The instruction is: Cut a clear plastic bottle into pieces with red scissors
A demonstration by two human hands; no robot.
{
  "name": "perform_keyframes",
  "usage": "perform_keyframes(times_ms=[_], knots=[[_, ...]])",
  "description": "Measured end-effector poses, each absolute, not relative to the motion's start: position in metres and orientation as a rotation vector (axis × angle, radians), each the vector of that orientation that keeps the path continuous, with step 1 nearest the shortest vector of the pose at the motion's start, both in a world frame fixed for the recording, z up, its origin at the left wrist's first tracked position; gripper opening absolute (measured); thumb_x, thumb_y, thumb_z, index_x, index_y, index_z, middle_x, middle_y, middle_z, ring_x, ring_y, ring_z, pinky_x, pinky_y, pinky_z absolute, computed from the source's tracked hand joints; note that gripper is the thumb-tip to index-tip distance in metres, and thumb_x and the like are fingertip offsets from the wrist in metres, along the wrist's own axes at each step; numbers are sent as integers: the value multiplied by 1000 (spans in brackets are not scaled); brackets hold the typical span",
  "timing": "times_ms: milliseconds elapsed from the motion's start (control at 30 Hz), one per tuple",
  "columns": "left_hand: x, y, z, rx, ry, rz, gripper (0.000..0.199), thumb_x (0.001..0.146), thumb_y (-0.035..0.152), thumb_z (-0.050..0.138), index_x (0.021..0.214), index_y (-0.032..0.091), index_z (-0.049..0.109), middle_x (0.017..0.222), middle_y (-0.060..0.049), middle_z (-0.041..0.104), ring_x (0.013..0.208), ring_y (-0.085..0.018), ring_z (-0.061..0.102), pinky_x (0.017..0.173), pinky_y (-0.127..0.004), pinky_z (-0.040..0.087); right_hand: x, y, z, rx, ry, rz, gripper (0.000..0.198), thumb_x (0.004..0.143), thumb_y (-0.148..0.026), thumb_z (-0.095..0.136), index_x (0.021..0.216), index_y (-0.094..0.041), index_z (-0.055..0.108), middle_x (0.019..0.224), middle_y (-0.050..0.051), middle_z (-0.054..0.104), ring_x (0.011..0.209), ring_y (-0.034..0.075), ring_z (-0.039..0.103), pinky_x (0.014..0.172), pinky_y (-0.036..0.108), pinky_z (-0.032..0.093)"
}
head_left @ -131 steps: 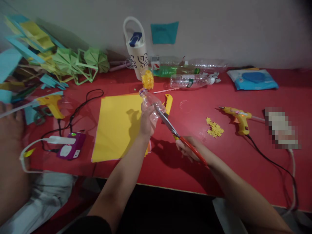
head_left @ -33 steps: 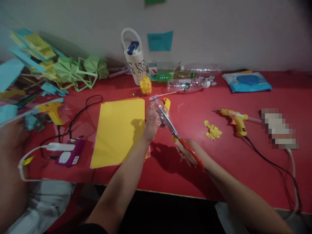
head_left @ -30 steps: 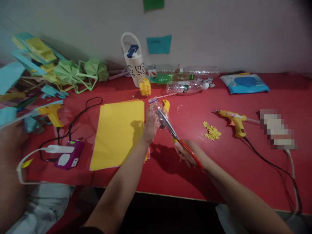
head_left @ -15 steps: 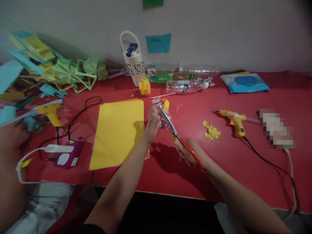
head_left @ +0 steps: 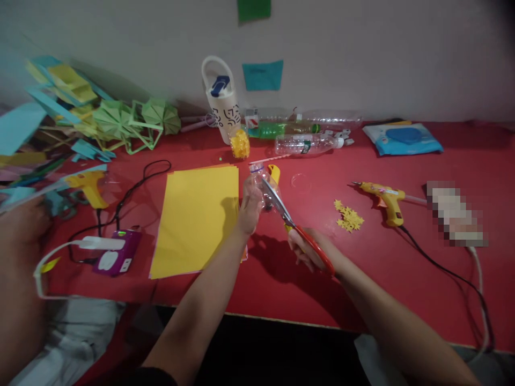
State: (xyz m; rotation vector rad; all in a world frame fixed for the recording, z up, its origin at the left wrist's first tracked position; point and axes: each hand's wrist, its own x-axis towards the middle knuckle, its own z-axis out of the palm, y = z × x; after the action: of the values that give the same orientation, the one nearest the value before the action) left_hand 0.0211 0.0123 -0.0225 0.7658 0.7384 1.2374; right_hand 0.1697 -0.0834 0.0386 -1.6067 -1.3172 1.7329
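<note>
Just right of the paper stack, my left hand [head_left: 251, 206] is closed around a clear plastic bottle piece [head_left: 257, 169], whose neck with a purple ring points away from me. My right hand [head_left: 308, 249] grips scissors [head_left: 316, 251] by their red handle. The blades reach up and left, lying at the bottle piece; whether they are cutting into it I cannot tell. Behind the bottle piece lies a yellow curved object [head_left: 274, 174], perhaps a cutter or tape holder. A yellow sheet [head_left: 197, 214] tops the paper stack beside my left forearm.
At the back stand a white tumbler [head_left: 223, 110] and lying plastic bottles [head_left: 301, 143]. On the right are yellow stars [head_left: 349, 216], a glue gun [head_left: 384, 198] and wipes [head_left: 402, 139]. Left are a purple power adapter [head_left: 116, 254], folded paper shapes [head_left: 116, 118] and another person's arm [head_left: 20, 257] near a second glue gun [head_left: 90, 187].
The view has shifted slightly, so the things at the left appear a little further right. My hands keep nearly the same hold on the bottle piece and the scissors.
</note>
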Motion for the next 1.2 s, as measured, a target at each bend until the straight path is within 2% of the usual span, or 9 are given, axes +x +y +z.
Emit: perform_keyframes(times_ms=[133,200,267,400,567,733,900,1033,1200], knots=[[14,20,-5,636,723,1351,38,91,55,55,117,28,59,100,-5,71,102,-23,69,98,-43,51,176,-84,34,-1516,-1337,1742,56,77,-79,47,66,-25,43,40,-13,36,31,6,36,56,30,52],[8,22,2,547,754,1352,40,94,55,46,117,25,59,92,-5,71,100,-23,70,97,-44,52,181,-83,33,-1521,-1364,1698,54,80,-78,47,68,-25,42,42,-12,36,33,7,37,60,31,52],[3,23,5,477,759,1361,42,94,55,44,116,23,60,86,-4,70,92,-21,72,95,-44,53,187,-82,33,-1562,-1448,1650,55,79,-78,50,68,-25,40,45,-11,38,38,8,39,56,30,48],[2,22,4,429,730,1395,35,82,41,65,112,22,61,83,-2,70,79,-19,72,91,-41,55,194,-80,38,-1643,-1716,1573,58,74,-80,54,66,-24,39,55,-7,41,49,10,39,49,26,33],[3,22,4,408,705,1416,34,80,34,63,113,23,60,79,-2,69,78,-20,71,92,-43,55,192,-79,40,-1721,-1831,1529,60,74,-82,51,64,-24,38,58,-6,34,54,11,32,51,27,28],[1,24,4,379,716,1420,35,78,34,66,111,24,61,78,-1,68,78,-19,71,91,-42,55,190,-80,43,-1722,-1787,1576,62,71,-85,51,64,-24,38,55,-6,35,53,11,32,50,27,28],[0,25,1,396,718,1431,45,69,31,71,112,24,58,79,-1,69,82,-20,71,91,-41,54,190,-80,42,-1696,-1693,1638,61,69,-82,57,64,-25,38,55,-7,36,49,10,33,47,26,27],[7,21,1,419,686,1421,53,65,30,72,115,24,57,79,0,70,86,-22,72,93,-42,52,188,-81,28,-1617,-1622,1675,56,73,-77,57,65,-25,37,52,-8,38,44,9,37,44,25,28],[15,15,3,406,687,1392,54,60,33,78,109,23,57,82,-2,70,95,-27,72,95,-44,51,188,-82,8,-1520,-1552,1681,51,79,-70,60,68,-24,39,51,-9,39,42,8,39,45,24,34]])
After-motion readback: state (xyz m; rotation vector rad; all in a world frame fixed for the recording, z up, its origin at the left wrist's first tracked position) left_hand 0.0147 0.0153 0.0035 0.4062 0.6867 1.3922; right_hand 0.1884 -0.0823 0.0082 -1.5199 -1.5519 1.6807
